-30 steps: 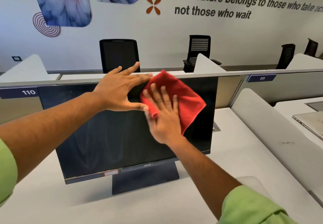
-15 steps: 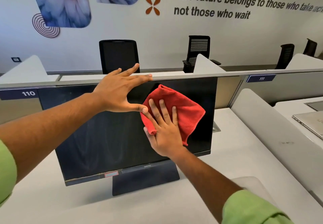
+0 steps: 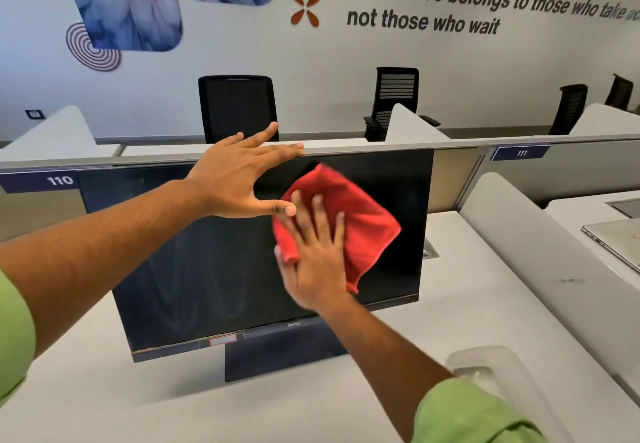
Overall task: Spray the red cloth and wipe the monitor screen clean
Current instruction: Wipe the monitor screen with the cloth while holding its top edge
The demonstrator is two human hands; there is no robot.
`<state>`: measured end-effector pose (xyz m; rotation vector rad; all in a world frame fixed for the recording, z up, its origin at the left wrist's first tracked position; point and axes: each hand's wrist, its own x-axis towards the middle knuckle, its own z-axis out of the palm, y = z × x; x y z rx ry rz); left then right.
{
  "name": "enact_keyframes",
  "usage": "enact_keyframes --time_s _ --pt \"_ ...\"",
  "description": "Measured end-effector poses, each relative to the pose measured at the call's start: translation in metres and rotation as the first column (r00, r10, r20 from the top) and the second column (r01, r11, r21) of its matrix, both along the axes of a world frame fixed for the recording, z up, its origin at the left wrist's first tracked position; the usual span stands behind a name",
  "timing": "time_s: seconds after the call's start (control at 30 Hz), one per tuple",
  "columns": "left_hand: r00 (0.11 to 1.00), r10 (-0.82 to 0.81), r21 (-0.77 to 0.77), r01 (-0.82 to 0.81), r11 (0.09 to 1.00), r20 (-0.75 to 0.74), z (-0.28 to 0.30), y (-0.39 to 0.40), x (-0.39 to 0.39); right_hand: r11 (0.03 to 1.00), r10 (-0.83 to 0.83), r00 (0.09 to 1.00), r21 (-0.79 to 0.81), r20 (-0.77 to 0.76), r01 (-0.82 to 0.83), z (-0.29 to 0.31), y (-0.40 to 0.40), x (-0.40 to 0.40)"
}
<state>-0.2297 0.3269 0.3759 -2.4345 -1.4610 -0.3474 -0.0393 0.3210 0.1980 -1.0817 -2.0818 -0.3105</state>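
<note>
A black monitor [image 3: 207, 280] stands on the white desk, its screen dark with faint streaks on the left part. My left hand [image 3: 239, 176] lies flat on the monitor's top edge, fingers straight, thumb down on the screen. A red cloth [image 3: 360, 214] is spread on the right half of the screen. My right hand [image 3: 315, 255] presses it flat against the glass with straight, spread fingers. No spray bottle shows clearly; a translucent, blurred object [image 3: 485, 366] sits on the desk by my right sleeve.
The white desk [image 3: 104, 408] runs under the monitor, with a grey partition [image 3: 554, 165] behind it and a slanted white divider [image 3: 540, 255] on the right. A closed laptop [image 3: 616, 238] lies on the neighbouring desk. Black office chairs [image 3: 239, 107] stand beyond the partition.
My right hand has slid the red cloth downward on the screen from the top edge toward the middle right. My left hand has stayed on the monitor's top.
</note>
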Motion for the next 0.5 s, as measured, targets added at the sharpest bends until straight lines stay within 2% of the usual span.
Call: enact_keyframes --time_s 0.07,0.13,0.17,0.23,0.33,0.43,0.5 --pt "1.0 -0.012 0.005 0.012 1.0 -0.013 0.0 0.0 0.0 0.996 0.09 0.989 0.002 0.119 -0.091 -0.023 -0.013 0.006" --pt "1.0 -0.02 0.006 0.02 1.0 -0.025 -0.001 0.0 -0.001 0.994 0.102 0.982 0.015 0.156 -0.106 -0.024 -0.011 0.021" --pt "0.999 -0.021 0.008 0.021 1.0 -0.025 0.0 0.0 -0.001 0.998 0.065 0.991 0.011 0.12 -0.067 -0.018 -0.005 0.028" --pt "1.0 -0.018 0.015 0.019 1.0 -0.013 0.0 0.001 -0.001 0.996 -0.088 0.995 -0.036 -0.049 0.087 0.003 0.013 0.045" --pt "1.0 -0.016 0.038 0.015 0.999 0.014 -0.001 0.001 0.0 0.952 -0.298 0.914 -0.156 -0.274 0.263 0.038 0.043 0.066" --pt "1.0 -0.021 0.066 0.02 0.998 0.02 -0.003 0.0 0.001 0.93 -0.364 0.864 -0.193 -0.348 0.314 0.043 0.049 0.059" --pt "1.0 -0.001 0.078 0.0 0.997 0.016 -0.004 0.001 0.0 0.929 -0.368 0.866 -0.181 -0.339 0.324 0.022 0.036 0.041"
